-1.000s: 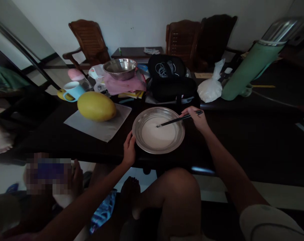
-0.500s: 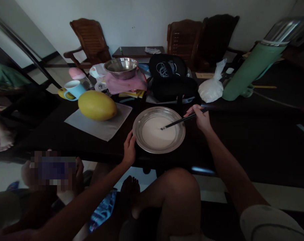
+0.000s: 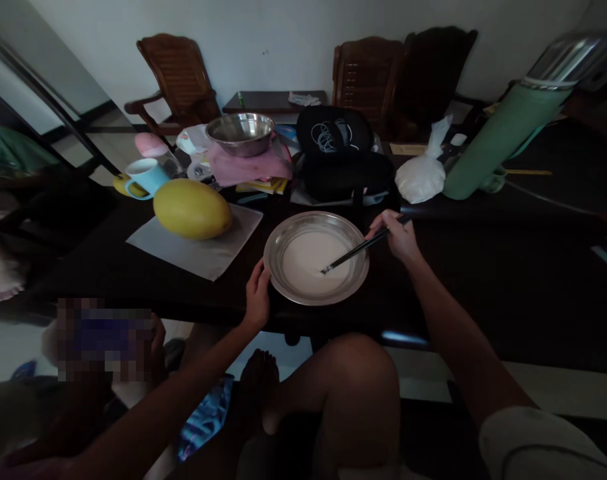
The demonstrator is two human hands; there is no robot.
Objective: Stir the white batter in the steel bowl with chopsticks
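Observation:
A shallow metal bowl (image 3: 288, 291) of white liquid (image 3: 311, 260) stands near the front edge of the dark table. At its left side, my left hand (image 3: 258, 293) grips the rim, with the thumb out of clear view. My right hand (image 3: 400, 235), to the right of the bowl, is closed around dark chopsticks (image 3: 356, 250). They slant down to the left over the rim, their whitened tips in the liquid near the middle.
Left of the bowl, a yellow melon (image 3: 192, 209) lies on a pale cloth (image 3: 218, 257). Behind stand a blue mug (image 3: 151, 177), another metal bowl (image 3: 241, 137), a black case (image 3: 341, 160), a tied bag of white powder (image 3: 421, 179) and a green thermos (image 3: 506, 143). Another person's hands are lower left, blurred.
The chopstick tips have shifted toward me within the liquid, and the chopsticks slant more steeply. My left hand stays on the rim.

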